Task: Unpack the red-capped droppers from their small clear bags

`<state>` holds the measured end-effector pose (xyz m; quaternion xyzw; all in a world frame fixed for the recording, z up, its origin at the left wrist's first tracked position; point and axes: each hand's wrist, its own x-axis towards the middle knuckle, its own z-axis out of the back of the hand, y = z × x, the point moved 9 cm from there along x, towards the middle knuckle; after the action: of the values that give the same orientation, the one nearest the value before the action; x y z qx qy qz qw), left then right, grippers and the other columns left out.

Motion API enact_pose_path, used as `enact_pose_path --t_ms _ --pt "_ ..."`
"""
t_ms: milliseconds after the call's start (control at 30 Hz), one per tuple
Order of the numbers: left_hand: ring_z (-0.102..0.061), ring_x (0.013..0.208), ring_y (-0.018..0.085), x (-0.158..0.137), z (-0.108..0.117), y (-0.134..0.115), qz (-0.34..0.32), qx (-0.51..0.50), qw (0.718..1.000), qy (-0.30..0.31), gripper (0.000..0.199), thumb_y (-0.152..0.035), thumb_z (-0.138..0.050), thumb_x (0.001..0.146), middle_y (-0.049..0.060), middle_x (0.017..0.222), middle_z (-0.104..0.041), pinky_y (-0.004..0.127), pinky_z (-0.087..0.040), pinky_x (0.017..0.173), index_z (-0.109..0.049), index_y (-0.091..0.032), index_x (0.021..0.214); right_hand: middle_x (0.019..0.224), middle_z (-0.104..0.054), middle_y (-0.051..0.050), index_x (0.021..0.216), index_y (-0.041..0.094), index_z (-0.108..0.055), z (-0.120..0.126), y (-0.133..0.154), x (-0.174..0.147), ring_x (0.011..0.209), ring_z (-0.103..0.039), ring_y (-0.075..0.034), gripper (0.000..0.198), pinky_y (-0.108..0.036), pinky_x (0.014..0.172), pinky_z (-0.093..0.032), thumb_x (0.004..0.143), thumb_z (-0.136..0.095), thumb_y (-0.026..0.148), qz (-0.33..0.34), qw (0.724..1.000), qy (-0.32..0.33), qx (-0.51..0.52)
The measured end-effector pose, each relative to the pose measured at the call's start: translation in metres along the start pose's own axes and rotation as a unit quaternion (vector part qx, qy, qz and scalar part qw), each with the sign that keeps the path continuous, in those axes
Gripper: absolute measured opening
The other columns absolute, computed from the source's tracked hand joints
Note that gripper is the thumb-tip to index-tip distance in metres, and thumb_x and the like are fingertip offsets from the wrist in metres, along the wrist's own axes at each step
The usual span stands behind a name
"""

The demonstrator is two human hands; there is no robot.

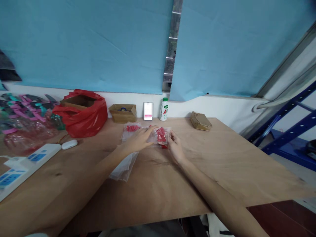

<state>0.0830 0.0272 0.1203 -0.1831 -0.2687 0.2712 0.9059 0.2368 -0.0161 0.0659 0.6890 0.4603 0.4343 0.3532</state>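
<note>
A clear plastic bag [161, 135] with small red pieces in it is in the middle of the table. My right hand [175, 147] pinches its right edge between thumb and fingers. My left hand [141, 139] reaches over the bag's left part, fingers stretched out and thumb apart, seemingly touching the plastic. Behind my left hand lies another clear bag of red pieces [132, 128]. Flat clear bags [125, 167] lie under and in front of my left forearm. A bit of red shows below the bag near my right fingers; its kind cannot be made out.
Along the wall stand a red plastic bag [96, 120] around a box, an open cardboard box [123, 116], a lit phone [148, 111], a white bottle [164, 110] and a small carton [200, 121]. Leftward are spray bottles [22, 135], a power strip [32, 163] and a white case [69, 144].
</note>
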Motion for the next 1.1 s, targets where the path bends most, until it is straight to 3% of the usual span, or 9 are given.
enact_pose_path --t_ms 133,233,333,400,567,767,867,1100 --pt "-0.067 0.117 0.037 0.000 0.001 0.003 0.038 -0.019 0.999 0.019 0.077 -0.052 -0.084 0.080 0.010 0.127 -0.071 0.041 -0.047 0.097 -0.053 -0.031 0.147 0.104 -0.069 -0.003 0.111 0.026 -0.055 0.018 0.006 0.003 0.087 -0.066 -0.019 0.045 -0.032 0.074 -0.057 0.076 -0.081 0.034 0.044 0.995 -0.065 -0.055" --pt "-0.067 0.117 0.034 0.001 0.005 0.002 0.037 -0.043 0.998 0.010 0.069 -0.051 -0.084 0.080 0.007 0.125 -0.071 0.039 -0.047 0.098 -0.057 -0.032 0.140 0.091 -0.063 0.001 0.096 0.024 -0.056 0.027 0.024 0.001 0.078 -0.057 -0.015 0.027 -0.027 0.071 -0.050 0.077 -0.076 0.026 0.118 0.976 -0.098 -0.156" --pt "-0.065 0.121 0.033 0.003 0.008 0.003 0.033 -0.051 0.998 -0.010 0.058 -0.045 -0.081 0.084 0.007 0.128 -0.071 0.039 -0.045 0.102 -0.060 -0.031 0.136 0.085 -0.063 0.000 0.087 0.022 -0.064 0.020 0.039 -0.002 0.076 -0.056 -0.016 0.006 -0.028 0.072 -0.047 0.083 -0.069 0.023 0.171 0.948 -0.075 -0.256" --pt "-0.065 0.123 0.033 0.003 0.010 0.005 0.040 -0.054 0.997 -0.028 0.054 -0.042 -0.078 0.086 0.008 0.130 -0.070 0.040 -0.044 0.103 -0.060 -0.030 0.136 0.091 -0.067 -0.003 0.093 0.022 -0.071 0.013 0.043 -0.004 0.082 -0.061 -0.018 0.007 -0.031 0.078 -0.049 0.087 -0.068 0.023 0.185 0.941 -0.044 -0.279" --pt "-0.063 0.125 0.032 0.005 0.012 0.013 0.054 -0.081 0.994 -0.059 0.047 -0.040 -0.074 0.088 0.009 0.129 -0.070 0.041 -0.044 0.106 -0.063 -0.026 0.131 0.111 -0.075 -0.007 0.121 0.024 -0.074 0.004 0.034 -0.001 0.098 -0.068 -0.023 0.033 -0.037 0.093 -0.055 0.088 -0.072 0.027 0.144 0.961 0.006 -0.237" --pt "-0.065 0.115 0.029 0.008 0.010 0.008 0.012 -0.132 0.990 -0.054 0.038 -0.044 -0.073 0.089 0.007 0.122 -0.072 0.038 -0.045 0.102 -0.068 -0.023 0.120 0.130 -0.073 -0.007 0.135 0.027 -0.069 -0.003 0.032 -0.002 0.104 -0.071 -0.022 0.047 -0.039 0.098 -0.056 0.088 -0.074 0.028 0.111 0.973 0.048 -0.198" --pt "-0.066 0.111 0.028 0.008 0.009 0.005 0.000 -0.156 0.987 -0.043 0.035 -0.045 -0.073 0.089 0.006 0.117 -0.074 0.036 -0.045 0.099 -0.070 -0.023 0.116 0.127 -0.074 -0.006 0.134 0.028 -0.068 -0.005 0.030 -0.001 0.107 -0.072 -0.022 0.047 -0.038 0.099 -0.056 0.087 -0.076 0.029 0.100 0.979 0.070 -0.166" --pt "-0.066 0.086 0.023 0.004 0.001 0.002 0.014 -0.115 0.993 -0.011 0.033 -0.046 -0.070 0.092 0.004 0.098 -0.075 0.030 -0.046 0.081 -0.075 -0.025 0.117 0.107 -0.078 -0.004 0.121 0.026 -0.073 0.003 0.013 0.004 0.092 -0.071 -0.021 0.046 -0.037 0.091 -0.057 0.078 -0.086 0.038 0.046 0.987 0.057 -0.145"
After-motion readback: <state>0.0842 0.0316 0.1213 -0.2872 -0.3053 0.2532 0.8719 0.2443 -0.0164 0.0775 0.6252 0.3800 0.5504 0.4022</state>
